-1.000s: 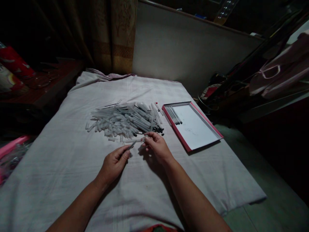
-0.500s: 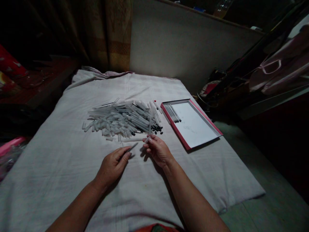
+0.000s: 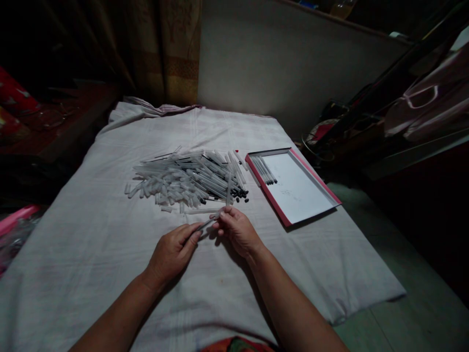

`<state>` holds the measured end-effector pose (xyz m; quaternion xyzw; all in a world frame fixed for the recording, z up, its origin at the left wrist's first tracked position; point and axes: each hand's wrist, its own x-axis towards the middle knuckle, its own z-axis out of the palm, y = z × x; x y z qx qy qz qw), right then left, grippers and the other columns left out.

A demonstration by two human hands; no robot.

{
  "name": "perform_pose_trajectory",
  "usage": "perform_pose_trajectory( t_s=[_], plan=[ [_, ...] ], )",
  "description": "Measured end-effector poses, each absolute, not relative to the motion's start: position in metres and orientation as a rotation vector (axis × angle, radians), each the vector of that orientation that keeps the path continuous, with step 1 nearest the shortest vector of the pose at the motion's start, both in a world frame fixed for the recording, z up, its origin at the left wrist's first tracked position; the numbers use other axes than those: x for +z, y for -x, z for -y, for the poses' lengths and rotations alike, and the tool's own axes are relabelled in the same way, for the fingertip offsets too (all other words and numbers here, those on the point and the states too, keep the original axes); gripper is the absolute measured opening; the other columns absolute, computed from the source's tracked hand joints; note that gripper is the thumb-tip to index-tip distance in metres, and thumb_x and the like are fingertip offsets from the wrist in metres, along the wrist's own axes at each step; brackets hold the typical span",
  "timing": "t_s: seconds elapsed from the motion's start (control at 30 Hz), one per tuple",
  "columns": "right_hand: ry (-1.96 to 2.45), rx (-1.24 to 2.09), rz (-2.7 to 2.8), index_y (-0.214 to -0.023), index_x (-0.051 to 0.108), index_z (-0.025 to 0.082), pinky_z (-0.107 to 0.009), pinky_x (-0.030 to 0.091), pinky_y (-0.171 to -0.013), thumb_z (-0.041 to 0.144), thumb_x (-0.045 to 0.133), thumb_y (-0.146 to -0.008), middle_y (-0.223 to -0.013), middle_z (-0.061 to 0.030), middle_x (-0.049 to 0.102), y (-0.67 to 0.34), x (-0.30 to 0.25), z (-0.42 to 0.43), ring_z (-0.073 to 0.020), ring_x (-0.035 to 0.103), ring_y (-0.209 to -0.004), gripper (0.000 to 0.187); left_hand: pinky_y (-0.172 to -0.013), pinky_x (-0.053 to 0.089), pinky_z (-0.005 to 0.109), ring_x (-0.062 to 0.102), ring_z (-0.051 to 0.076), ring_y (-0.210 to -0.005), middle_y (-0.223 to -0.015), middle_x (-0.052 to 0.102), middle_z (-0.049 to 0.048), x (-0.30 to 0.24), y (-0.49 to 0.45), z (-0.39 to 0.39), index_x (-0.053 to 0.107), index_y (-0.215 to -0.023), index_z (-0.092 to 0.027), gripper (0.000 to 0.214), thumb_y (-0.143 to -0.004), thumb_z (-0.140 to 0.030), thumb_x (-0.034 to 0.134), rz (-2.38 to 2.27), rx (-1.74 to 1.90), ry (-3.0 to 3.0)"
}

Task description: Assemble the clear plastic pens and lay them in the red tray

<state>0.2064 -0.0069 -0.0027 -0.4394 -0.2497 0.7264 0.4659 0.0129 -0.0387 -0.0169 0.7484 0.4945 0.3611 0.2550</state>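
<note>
A heap of clear pen barrels, caps and black-tipped parts (image 3: 190, 180) lies on the white cloth (image 3: 110, 254). Just in front of the heap, my left hand (image 3: 172, 254) pinches a thin pen refill (image 3: 201, 227) that points up and right. My right hand (image 3: 238, 229) is closed on a clear pen barrel (image 3: 227, 195) that stands up from its fingers, and the refill's tip meets those fingers. To the right lies a red-edged flat box (image 3: 304, 200) with several finished pens (image 3: 264, 172) lined along its far left corner.
The cloth-covered surface ends at the right, with the floor (image 3: 403, 274) below. A dark wooden ledge (image 3: 54, 142) runs along the left. A curtain (image 3: 172, 54) and grey wall stand behind. Bags and clutter (image 3: 414, 107) pile up at the far right.
My right hand lifted a clear barrel out of the heap's front edge and drew back toward my left hand. The refill's tip now reaches my right fingers.
</note>
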Motion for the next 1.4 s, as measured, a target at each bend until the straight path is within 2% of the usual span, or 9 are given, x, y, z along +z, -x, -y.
perform_pose_trajectory(
  t_s=[0.17, 0.33, 0.43, 0.53, 0.67, 0.83, 1.4],
  plan=[
    [1.114, 1.742, 0.713, -0.084, 0.057, 0.020, -0.017, 0.049, -0.050, 0.043, 0.087, -0.062, -0.075, 0.0001, 0.072, -0.204, -0.003, 0.010, -0.0114, 0.067, -0.061, 0.044, -0.081, 0.059, 0.028, 0.075, 0.019, -0.088, -0.102, 0.079, 0.0051, -0.014, -0.013, 0.039, 0.073, -0.114, -0.024, 0.031, -0.097, -0.035, 0.050, -1.333, 0.962, -2.064],
    [1.184, 1.616, 1.126, -0.083, 0.060, 0.020, -0.020, 0.044, -0.050, 0.037, 0.081, -0.069, -0.061, 0.0054, 0.063, -0.215, -0.001, 0.007, -0.0099, 0.058, -0.053, 0.031, -0.074, 0.058, 0.025, 0.074, 0.018, -0.080, -0.091, 0.078, 0.0050, -0.012, -0.013, 0.039, 0.074, -0.108, -0.022, 0.029, -0.097, -0.035, 0.050, -1.331, 0.946, -2.119],
    [1.210, 1.666, 1.342, -0.090, 0.064, 0.018, -0.022, 0.045, -0.055, 0.035, 0.075, -0.073, -0.065, 0.0039, 0.065, -0.228, 0.005, -0.001, -0.0109, 0.060, -0.056, 0.027, -0.073, 0.057, 0.025, 0.073, 0.017, -0.077, -0.088, 0.078, 0.0039, -0.012, -0.012, 0.040, 0.074, -0.107, -0.022, 0.029, -0.097, -0.034, 0.050, -1.336, 0.912, -2.126],
    [1.195, 1.735, 1.447, -0.086, 0.067, 0.016, -0.022, 0.043, -0.054, 0.038, 0.074, -0.075, -0.066, 0.0024, 0.065, -0.237, 0.009, -0.008, -0.0100, 0.057, -0.056, 0.026, -0.072, 0.057, 0.024, 0.073, 0.016, -0.076, -0.087, 0.077, 0.0034, -0.011, -0.012, 0.040, 0.074, -0.108, -0.022, 0.029, -0.097, -0.033, 0.050, -1.342, 0.885, -2.129],
    [1.177, 1.800, 1.379, -0.081, 0.065, 0.016, -0.021, 0.040, -0.050, 0.042, 0.076, -0.073, -0.064, 0.0015, 0.064, -0.235, 0.010, -0.010, -0.0086, 0.052, -0.052, 0.029, -0.067, 0.055, 0.022, 0.072, 0.015, -0.073, -0.083, 0.076, 0.0034, -0.012, -0.012, 0.041, 0.074, -0.106, -0.020, 0.030, -0.098, -0.033, 0.049, -1.342, 0.891, -2.162],
    [1.168, 1.872, 1.261, -0.082, 0.063, 0.017, -0.021, 0.040, -0.049, 0.043, 0.080, -0.069, -0.067, -0.0003, 0.067, -0.229, 0.004, -0.008, -0.0093, 0.055, -0.052, 0.034, -0.065, 0.053, 0.022, 0.071, 0.015, -0.072, -0.082, 0.075, 0.0034, -0.013, -0.013, 0.040, 0.074, -0.107, -0.020, 0.032, -0.099, -0.034, 0.047, -1.349, 0.880, -2.176],
    [1.154, 1.791, 1.353, -0.074, 0.063, 0.017, -0.019, 0.038, -0.046, 0.035, 0.071, -0.072, -0.061, 0.0012, 0.065, -0.220, -0.002, -0.016, -0.0086, 0.055, -0.049, 0.020, -0.070, 0.058, 0.025, 0.075, 0.018, -0.080, -0.092, 0.079, 0.0047, -0.022, -0.011, 0.037, 0.076, -0.104, -0.023, 0.035, -0.098, -0.040, 0.046, -1.406, 0.900, -2.123]
  ],
)
